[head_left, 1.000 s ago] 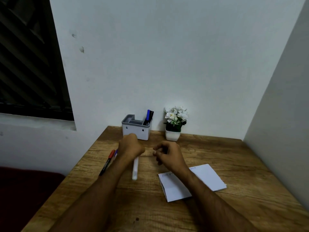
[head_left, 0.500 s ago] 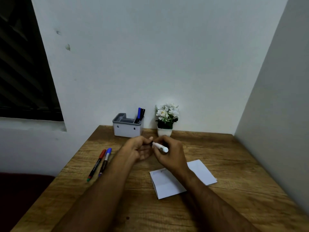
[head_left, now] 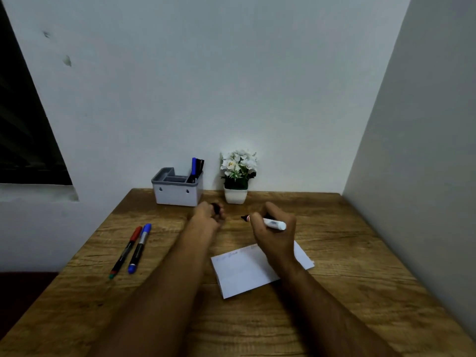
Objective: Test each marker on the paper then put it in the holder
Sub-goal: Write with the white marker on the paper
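Observation:
My right hand (head_left: 275,233) grips a white marker (head_left: 274,224), uncapped, its dark tip pointing left above the table. My left hand (head_left: 210,217) is curled around the marker's black cap (head_left: 215,207), a short way left of the tip. A white paper (head_left: 247,271) with faint scribbles near its top edge lies under my right wrist. The grey-and-white holder (head_left: 177,193) stands at the table's back with a blue marker (head_left: 193,170) and a black marker (head_left: 199,167) in its right compartment. A red marker (head_left: 126,252) and a blue marker (head_left: 140,248) lie side by side at the left.
A small white pot of white flowers (head_left: 238,176) stands right of the holder against the wall. The wooden table (head_left: 347,253) meets a wall at the back and a grey wall on the right. A dark window (head_left: 23,124) is at far left.
My hands met at the marker and have pulled apart: the cap came off into my left hand, and the right hand keeps the marker body.

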Demonstrator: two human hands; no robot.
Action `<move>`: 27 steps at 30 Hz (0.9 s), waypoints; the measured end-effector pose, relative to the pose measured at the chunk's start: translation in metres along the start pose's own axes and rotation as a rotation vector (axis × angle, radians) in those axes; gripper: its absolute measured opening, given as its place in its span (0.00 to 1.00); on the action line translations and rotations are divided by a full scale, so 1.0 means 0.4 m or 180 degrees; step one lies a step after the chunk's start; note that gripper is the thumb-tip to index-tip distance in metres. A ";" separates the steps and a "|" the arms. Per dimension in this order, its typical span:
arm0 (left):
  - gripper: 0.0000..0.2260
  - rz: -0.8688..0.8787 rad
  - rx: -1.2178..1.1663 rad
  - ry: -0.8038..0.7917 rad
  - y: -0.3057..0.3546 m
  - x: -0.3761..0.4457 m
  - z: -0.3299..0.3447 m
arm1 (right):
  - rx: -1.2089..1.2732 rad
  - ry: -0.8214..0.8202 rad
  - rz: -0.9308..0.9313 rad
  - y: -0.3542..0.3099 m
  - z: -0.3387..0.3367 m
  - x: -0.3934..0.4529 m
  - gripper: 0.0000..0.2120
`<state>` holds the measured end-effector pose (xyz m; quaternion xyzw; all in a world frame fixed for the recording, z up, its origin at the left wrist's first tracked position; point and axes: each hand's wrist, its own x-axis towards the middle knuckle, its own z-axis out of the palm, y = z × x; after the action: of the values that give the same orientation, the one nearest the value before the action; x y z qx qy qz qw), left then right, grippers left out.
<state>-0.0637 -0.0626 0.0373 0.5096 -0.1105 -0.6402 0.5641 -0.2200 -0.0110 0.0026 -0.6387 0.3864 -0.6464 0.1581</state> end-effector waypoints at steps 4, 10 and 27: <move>0.13 0.0565 0.1274 0.0175 -0.008 0.022 -0.023 | 0.0245 -0.0040 0.0496 -0.010 -0.062 0.019 0.07; 0.04 0.2175 0.3809 0.0083 -0.110 0.033 -0.003 | 0.0229 -0.0467 0.1056 0.027 -0.100 0.002 0.07; 0.10 0.4207 0.4942 -0.1210 -0.115 0.011 -0.088 | -0.0504 -0.0305 0.1361 0.079 -0.161 -0.032 0.06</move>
<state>-0.0638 -0.0353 -0.0141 0.4611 -0.8374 -0.0255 0.2923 -0.2883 -0.0036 -0.0210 -0.5827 0.5545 -0.5348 0.2589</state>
